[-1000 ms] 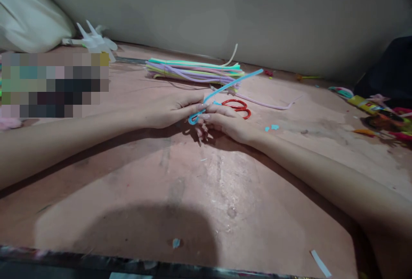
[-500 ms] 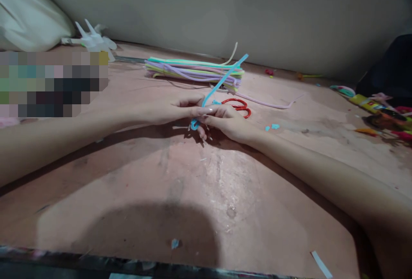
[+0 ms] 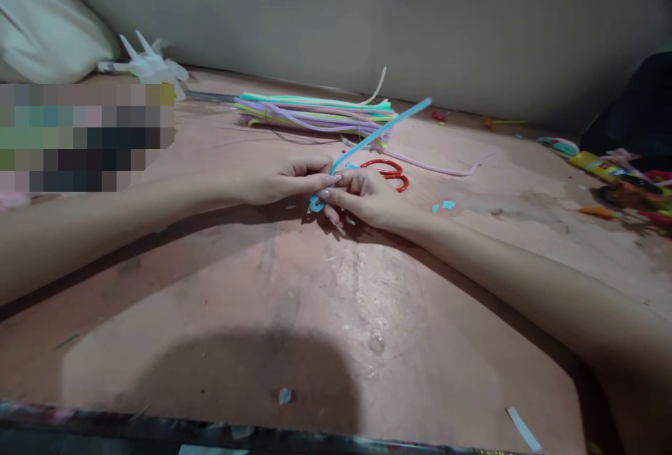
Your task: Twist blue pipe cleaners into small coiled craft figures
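Observation:
A long blue pipe cleaner (image 3: 379, 132) is pinched between both hands over the middle of the pinkish table (image 3: 325, 315). My left hand (image 3: 278, 178) and my right hand (image 3: 365, 196) meet fingertip to fingertip on its near end, which is curled into a small loop (image 3: 316, 204). The free end sticks up and away to the right. Red-handled scissors (image 3: 391, 172) lie just behind my right hand. A bundle of pastel pipe cleaners (image 3: 315, 114) lies further back.
A loose lilac strand (image 3: 435, 166) trails right of the scissors. Small blue scraps (image 3: 445, 206) dot the table. A white bag (image 3: 50, 28) and white plastic bits (image 3: 147, 63) sit back left, colourful craft items (image 3: 619, 178) at the right edge, a grey wall behind.
The blue pipe cleaner's free end swung up towards the bundle, then back down to the right. Its near end has been curled into a tighter loop. Both hands stayed in place.

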The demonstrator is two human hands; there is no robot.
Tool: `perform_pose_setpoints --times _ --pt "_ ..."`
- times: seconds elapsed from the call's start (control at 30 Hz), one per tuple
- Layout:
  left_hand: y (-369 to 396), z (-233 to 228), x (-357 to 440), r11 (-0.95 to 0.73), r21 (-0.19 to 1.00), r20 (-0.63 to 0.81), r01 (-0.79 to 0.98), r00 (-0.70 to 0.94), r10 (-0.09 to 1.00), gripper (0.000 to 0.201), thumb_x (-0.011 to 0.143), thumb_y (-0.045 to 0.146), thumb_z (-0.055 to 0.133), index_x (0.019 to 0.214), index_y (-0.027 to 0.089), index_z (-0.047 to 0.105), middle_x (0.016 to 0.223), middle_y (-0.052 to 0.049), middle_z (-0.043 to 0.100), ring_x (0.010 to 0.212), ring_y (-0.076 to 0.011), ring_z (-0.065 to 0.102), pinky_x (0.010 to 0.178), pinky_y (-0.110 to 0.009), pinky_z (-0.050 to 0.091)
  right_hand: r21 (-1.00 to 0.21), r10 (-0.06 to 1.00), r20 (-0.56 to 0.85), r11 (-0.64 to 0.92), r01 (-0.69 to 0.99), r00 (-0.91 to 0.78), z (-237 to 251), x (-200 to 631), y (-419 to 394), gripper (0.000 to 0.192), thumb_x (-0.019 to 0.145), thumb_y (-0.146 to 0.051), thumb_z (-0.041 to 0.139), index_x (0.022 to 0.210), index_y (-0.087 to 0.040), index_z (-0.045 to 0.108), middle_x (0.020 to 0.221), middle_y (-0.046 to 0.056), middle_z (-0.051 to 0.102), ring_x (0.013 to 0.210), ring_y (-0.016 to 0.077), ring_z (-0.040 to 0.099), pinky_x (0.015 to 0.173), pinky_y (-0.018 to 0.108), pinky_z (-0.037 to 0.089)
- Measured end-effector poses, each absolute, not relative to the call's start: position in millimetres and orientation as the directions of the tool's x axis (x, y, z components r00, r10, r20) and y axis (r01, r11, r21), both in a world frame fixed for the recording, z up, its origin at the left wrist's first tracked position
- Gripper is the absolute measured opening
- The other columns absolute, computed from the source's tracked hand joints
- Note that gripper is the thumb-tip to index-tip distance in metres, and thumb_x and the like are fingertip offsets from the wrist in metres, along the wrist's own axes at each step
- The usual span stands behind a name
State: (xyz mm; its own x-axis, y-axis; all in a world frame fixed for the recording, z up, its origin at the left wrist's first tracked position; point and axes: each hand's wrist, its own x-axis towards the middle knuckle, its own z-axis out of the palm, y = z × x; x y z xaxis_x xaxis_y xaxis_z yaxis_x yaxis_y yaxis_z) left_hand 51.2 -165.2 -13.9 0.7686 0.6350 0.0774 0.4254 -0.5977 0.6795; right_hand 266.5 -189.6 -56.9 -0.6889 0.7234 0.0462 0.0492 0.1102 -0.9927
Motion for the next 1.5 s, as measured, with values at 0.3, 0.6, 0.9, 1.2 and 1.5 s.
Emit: perform_pose_setpoints --times 0.3,0.6,0.9,1.2,1.5 --pt "-168.5 -23.5 55.1 -0.43 0.833 0.017 0.348 0.761 0.648 0.043 0.108 0.061 0.055 0.117 0.021 0.066 0.093 -0.003 0.07 0.077 -0.0165 0.063 0.067 -0.025 0.051 -0.997 0.73 0.03 0.068 0.028 -0.683 -52.6 265.8 -189.9 0.041 0.101 -0.049 0.075 0.08 -0.016 0.064 0.056 -0.002 0.067 0.039 0.0075 0.055 0.034 0.016 0.037" --pt "-160.8 -33.1 61.7 -0.377 0.905 0.092 0.196 0.776 0.624 0.054 0.109 0.068 0.049 0.098 0.02 0.071 0.091 -0.007 0.074 0.083 -0.0199 0.068 0.076 -0.03 0.056 -0.998 0.818 0.01 -0.025 -0.053 -0.575 -59.4 261.5 -189.3 0.041 0.101 -0.054 0.074 0.082 -0.019 0.064 0.057 -0.002 0.065 0.04 0.0077 0.051 0.035 0.019 0.033" --pt "-156.9 -42.0 60.1 -0.51 0.81 0.168 0.289 0.719 0.674 0.055 0.107 0.071 0.051 0.101 0.019 0.069 0.094 -0.007 0.073 0.093 -0.021 0.065 0.086 -0.03 0.056 -0.843 0.84 0.347 0.474 0.253 -0.417 -59.2 267.2 -179.6 0.048 0.109 -0.06 0.057 0.08 -0.022 0.06 0.07 0.0 0.062 0.066 0.0151 0.057 0.063 0.027 0.046" --pt "-160.9 -30.7 57.8 -0.314 0.91 0.004 0.271 0.75 0.661 0.036 0.11 0.05 0.058 0.089 0.021 0.062 0.072 0.001 0.051 0.061 -0.0129 0.044 0.058 -0.025 0.042 -0.841 0.856 0.346 0.464 0.277 -0.384 -56.1 272.2 -167.6 0.073 0.102 -0.088 0.034 0.068 -0.024 0.043 0.067 0.001 0.043 0.067 0.0164 0.044 0.062 0.03 0.038" --pt "-159.7 -25.4 53.2 -0.074 0.96 -0.182 0.269 0.807 0.562 0.042 0.094 0.051 0.082 0.075 0.019 0.061 0.067 0.002 0.048 0.055 -0.0102 0.037 0.047 -0.022 0.031 -0.916 0.838 0.214 0.351 0.194 -0.503 -52.8 271.4 -174.5 0.07 0.096 -0.086 0.056 0.067 -0.023 0.045 0.062 -0.004 0.035 0.058 0.0109 0.032 0.052 0.028 0.027"
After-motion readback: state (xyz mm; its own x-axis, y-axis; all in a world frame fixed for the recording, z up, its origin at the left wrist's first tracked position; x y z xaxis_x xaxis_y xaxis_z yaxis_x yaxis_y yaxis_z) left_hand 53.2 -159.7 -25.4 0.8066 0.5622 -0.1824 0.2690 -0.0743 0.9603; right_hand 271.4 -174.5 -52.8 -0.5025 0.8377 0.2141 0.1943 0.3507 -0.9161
